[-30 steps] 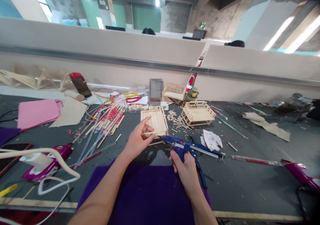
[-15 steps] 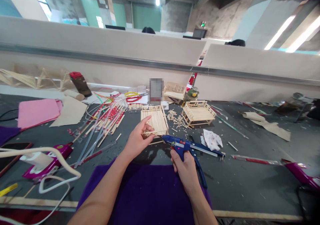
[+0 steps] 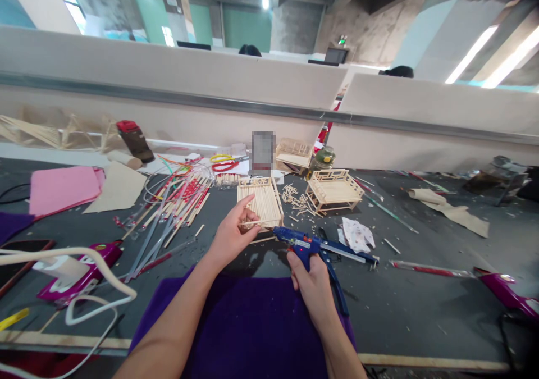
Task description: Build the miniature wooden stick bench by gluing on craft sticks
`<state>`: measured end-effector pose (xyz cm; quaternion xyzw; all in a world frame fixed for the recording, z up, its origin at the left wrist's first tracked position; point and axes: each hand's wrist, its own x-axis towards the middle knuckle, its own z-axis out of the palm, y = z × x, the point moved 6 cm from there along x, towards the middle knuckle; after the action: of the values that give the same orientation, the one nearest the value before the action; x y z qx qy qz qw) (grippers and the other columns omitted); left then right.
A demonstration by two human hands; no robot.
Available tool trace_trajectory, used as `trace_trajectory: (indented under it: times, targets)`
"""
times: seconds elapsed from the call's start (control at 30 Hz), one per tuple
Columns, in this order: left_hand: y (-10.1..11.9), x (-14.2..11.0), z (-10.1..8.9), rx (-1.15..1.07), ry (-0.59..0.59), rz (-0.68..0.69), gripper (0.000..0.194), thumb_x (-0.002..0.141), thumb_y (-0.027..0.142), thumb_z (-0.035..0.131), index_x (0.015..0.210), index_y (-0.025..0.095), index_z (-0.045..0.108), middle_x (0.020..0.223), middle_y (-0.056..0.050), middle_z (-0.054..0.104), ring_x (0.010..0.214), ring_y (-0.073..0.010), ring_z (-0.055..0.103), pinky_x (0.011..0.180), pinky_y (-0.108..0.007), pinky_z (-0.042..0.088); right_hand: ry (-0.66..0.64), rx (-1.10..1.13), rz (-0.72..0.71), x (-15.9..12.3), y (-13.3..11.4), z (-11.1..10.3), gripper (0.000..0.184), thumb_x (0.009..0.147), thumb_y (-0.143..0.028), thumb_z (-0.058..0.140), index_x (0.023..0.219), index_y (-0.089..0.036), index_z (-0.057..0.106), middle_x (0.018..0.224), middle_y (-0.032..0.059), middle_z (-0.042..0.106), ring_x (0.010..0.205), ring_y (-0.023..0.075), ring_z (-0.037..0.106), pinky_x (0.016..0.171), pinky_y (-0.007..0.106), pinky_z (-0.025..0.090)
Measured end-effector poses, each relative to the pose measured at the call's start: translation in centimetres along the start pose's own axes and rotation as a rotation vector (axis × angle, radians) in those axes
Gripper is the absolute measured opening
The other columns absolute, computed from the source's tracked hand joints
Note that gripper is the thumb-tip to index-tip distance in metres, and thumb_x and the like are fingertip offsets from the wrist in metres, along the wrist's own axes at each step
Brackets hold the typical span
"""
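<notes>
A small bench-like model built of thin wooden sticks (image 3: pixel 267 199) stands on the dark table in front of me. My left hand (image 3: pixel 231 237) pinches a thin wooden stick (image 3: pixel 266 222) between thumb and fingers along the model's near edge. Wrapped around the handle of a blue hot glue gun (image 3: pixel 300 241) is my right hand (image 3: pixel 314 287). The gun's nozzle points left, at the near right corner of the model; whether the tip touches it I cannot tell. A clear glue stick (image 3: pixel 343 251) juts from the gun's rear.
A second stick model (image 3: pixel 337 191) stands to the right, beside short stick offcuts (image 3: pixel 297 201) and crumpled paper (image 3: pixel 356 234). Leftward lie bundled sticks (image 3: pixel 189 191), scissors (image 3: pixel 225 167), a purple power strip (image 3: pixel 82 275) and a white cable (image 3: pixel 126 292). A low partition (image 3: pixel 168 95) runs behind.
</notes>
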<state>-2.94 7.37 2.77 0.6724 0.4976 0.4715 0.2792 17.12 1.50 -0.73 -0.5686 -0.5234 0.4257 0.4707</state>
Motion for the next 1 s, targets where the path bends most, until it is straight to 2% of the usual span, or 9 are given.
trace_trajectory:
  times: [0.27, 0.43, 0.67, 1.0]
  targets:
    - [-0.13, 0.01, 0.01, -0.005, -0.002, 0.001, 0.069, 0.081, 0.019, 0.063, 0.145, 0.021, 0.037, 0.092, -0.001, 0.063, 0.089, -0.0149, 0.061, 0.083, -0.028, 0.047, -0.001, 0.015, 0.013, -0.05, 0.18, 0.01, 0.042, 0.083, -0.06, 0.059, 0.078, -0.019, 0.055, 0.048, -0.0061, 0.044, 0.042, 0.0124, 0.044, 0.043, 0.024, 0.038]
    - [-0.07, -0.01, -0.04, 0.029, -0.002, 0.016, 0.07, 0.081, 0.018, 0.063, 0.145, 0.021, 0.037, 0.092, -0.001, 0.064, 0.09, -0.0153, 0.062, 0.087, -0.029, 0.046, -0.009, 0.057, 0.025, -0.12, 0.12, 0.06, 0.044, 0.081, -0.06, 0.061, 0.08, -0.016, 0.06, 0.057, -0.0018, 0.055, 0.042, 0.0106, 0.044, 0.043, 0.023, 0.038]
    - [-0.02, 0.02, -0.13, 0.026, -0.004, 0.009, 0.07, 0.08, 0.019, 0.064, 0.145, 0.021, 0.037, 0.093, -0.001, 0.065, 0.091, -0.0157, 0.062, 0.085, -0.028, 0.047, -0.031, 0.103, 0.018, -0.42, -0.12, -0.29, 0.043, 0.084, -0.057, 0.061, 0.077, -0.014, 0.065, 0.045, -0.0064, 0.043, 0.041, 0.0094, 0.041, 0.043, 0.021, 0.035]
    - [-0.01, 0.06, -0.16, 0.015, -0.007, -0.01, 0.07, 0.08, 0.019, 0.064, 0.144, 0.019, 0.038, 0.094, -0.002, 0.066, 0.089, -0.0156, 0.062, 0.084, -0.029, 0.047, -0.036, 0.147, 0.005, -0.43, -0.72, 0.15, 0.042, 0.084, -0.055, 0.063, 0.075, -0.014, 0.065, 0.048, -0.0051, 0.046, 0.041, 0.0085, 0.041, 0.044, 0.021, 0.035]
